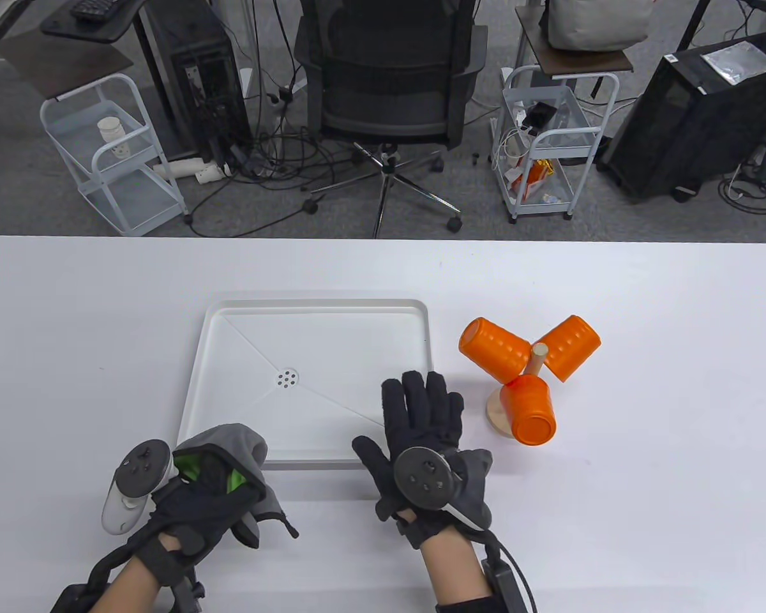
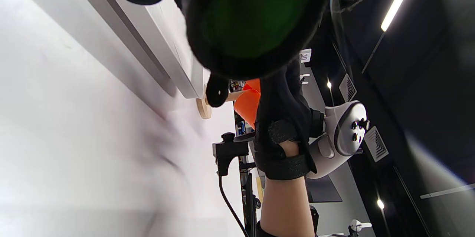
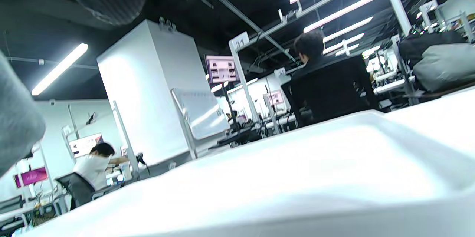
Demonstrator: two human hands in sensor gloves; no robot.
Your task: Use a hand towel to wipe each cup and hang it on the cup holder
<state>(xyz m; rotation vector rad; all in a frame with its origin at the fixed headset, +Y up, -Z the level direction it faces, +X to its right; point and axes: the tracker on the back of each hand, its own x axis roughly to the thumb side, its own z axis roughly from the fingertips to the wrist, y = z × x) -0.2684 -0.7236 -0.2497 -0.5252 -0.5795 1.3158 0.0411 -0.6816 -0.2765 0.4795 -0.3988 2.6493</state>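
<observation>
Three orange cups [image 1: 495, 350] already hang on cup holder [image 1: 539, 359], right of tray [image 1: 313, 300]. Your left hand [image 1: 195, 504] grips green cup [image 1: 226, 476] wrapped in grey towel [image 1: 239, 447], wiping likely unfinished. Your right hand [image 1: 421, 421] flat, fingers straight, holding nothing. Left: finish wipe, hang last cup.

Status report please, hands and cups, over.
Left hand grips green cup in grey towel. Right hand open. Three orange cups hung on holder.
</observation>
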